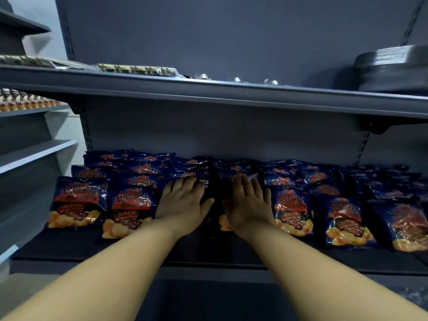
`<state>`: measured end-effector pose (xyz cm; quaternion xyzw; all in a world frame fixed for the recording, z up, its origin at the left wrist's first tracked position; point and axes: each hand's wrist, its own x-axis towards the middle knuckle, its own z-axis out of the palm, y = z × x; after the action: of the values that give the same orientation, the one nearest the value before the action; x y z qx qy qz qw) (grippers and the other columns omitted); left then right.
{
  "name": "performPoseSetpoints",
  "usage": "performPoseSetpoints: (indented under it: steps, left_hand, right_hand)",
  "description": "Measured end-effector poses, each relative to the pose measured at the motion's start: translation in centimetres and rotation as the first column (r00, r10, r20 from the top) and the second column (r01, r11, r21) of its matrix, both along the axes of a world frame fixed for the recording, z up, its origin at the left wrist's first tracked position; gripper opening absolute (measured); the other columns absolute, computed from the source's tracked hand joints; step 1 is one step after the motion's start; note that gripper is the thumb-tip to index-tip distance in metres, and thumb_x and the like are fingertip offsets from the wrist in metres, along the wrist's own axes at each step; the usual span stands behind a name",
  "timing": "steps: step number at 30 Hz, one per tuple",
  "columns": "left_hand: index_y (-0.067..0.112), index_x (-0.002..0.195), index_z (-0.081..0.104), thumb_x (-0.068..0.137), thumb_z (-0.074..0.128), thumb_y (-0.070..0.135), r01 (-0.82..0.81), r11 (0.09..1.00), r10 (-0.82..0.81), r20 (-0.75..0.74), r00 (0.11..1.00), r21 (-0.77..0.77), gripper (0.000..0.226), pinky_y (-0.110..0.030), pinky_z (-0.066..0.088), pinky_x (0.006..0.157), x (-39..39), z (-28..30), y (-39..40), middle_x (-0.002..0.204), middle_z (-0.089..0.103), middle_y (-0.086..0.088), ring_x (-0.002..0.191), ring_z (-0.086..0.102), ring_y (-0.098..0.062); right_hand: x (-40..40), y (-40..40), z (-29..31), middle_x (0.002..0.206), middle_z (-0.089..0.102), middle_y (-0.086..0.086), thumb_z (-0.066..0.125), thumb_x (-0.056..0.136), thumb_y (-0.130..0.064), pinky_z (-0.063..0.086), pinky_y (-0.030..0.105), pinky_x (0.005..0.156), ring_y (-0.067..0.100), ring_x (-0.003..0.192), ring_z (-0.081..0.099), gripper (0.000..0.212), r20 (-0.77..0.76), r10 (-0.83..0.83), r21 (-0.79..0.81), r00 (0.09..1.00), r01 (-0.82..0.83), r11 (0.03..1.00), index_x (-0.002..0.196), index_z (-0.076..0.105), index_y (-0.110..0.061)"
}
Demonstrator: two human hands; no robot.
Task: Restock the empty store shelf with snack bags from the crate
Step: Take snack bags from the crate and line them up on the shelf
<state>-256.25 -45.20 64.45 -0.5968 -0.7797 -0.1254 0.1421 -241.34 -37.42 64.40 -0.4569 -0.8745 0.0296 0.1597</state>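
Now two flat hands, left hand [185, 202], right hand [249, 205], press snack bags [129, 205].

bg: grey back panel [231, 38] | side shelving [34, 154] left | dim light

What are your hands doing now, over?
Left hand, right hand: flat, pressing middle snack bags. Shelf rows filled. Nothing blocking, over.

Two bare arms, no sleeves. No gloves, rings or watch on left hand [184, 202] or right hand [249, 205]. Short, plain nails on fingers [238, 181].
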Motion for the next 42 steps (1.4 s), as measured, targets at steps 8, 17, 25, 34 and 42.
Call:
performPoseSetpoints:
  steps: [8,17,25,34,42]
  left_hand:
    - [0.017,0.117,0.055,0.098,0.028,0.050,-0.025,0.993,0.031,-0.050,0.998,0.114,0.047,-0.034,0.034,0.088,1.2,1.8,-2.6,0.123,0.053,-0.003,0.114,0.047,-0.025]
    - [0.021,0.096,0.053,0.098,0.036,0.037,-0.030,0.995,0.029,0.007,1.000,0.099,0.023,-0.030,0.036,0.062,-0.7,4.3,-7.3,0.096,0.061,-0.001,0.077,0.052,-0.022]
    - [0.022,0.090,0.051,0.097,0.037,0.035,0.018,0.985,-0.018,0.004,1.000,0.172,0.021,-0.032,0.037,0.066,-7.9,4.5,-14.5,0.092,0.058,0.002,0.086,0.058,-0.024]
    - [0.023,0.090,0.047,0.098,0.035,0.035,0.028,0.988,-0.033,0.028,0.999,0.151,0.019,-0.034,0.040,0.067,-15.7,4.8,-21.5,0.096,0.058,0.000,0.088,0.057,-0.025]
    - [0.022,0.092,0.047,0.099,0.034,0.034,0.022,0.989,-0.033,0.073,0.997,0.146,0.019,-0.034,0.042,0.068,-18.1,4.6,-23.6,0.094,0.055,0.001,0.088,0.056,-0.024]
  right_hand:
    - [0.9,-2.1,1.7,0.160,0.013,0.004,0.030,0.100,-0.047,0.003,0.052,0.118,0.028,0.147,0.005,0.062,-0.022,0.001,0.096,1.000,0.002,0.995,0.153,0.013,-0.019]
    - [-0.8,-6.6,4.5,0.148,0.037,0.008,0.034,0.100,-0.045,0.025,0.047,0.109,0.032,0.136,0.029,0.050,0.001,-0.046,0.104,0.999,0.046,0.993,0.142,0.037,-0.018]
    - [-7.7,-14.5,4.9,0.130,0.051,0.006,0.037,0.097,-0.043,0.032,0.046,0.097,0.029,0.122,0.041,0.039,0.026,-0.061,0.152,0.998,0.056,0.987,0.126,0.048,-0.019]
    - [-15.2,-22.2,4.9,0.107,0.062,0.005,0.033,0.100,-0.043,0.036,0.042,0.081,0.029,0.100,0.057,0.031,0.016,-0.033,0.177,0.999,0.029,0.984,0.106,0.049,-0.017]
    - [-18.0,-23.7,5.2,0.102,0.063,0.004,0.031,0.102,-0.039,0.033,0.037,0.073,0.028,0.093,0.060,0.028,0.042,-0.009,0.204,0.999,0.001,0.979,0.104,0.049,-0.018]
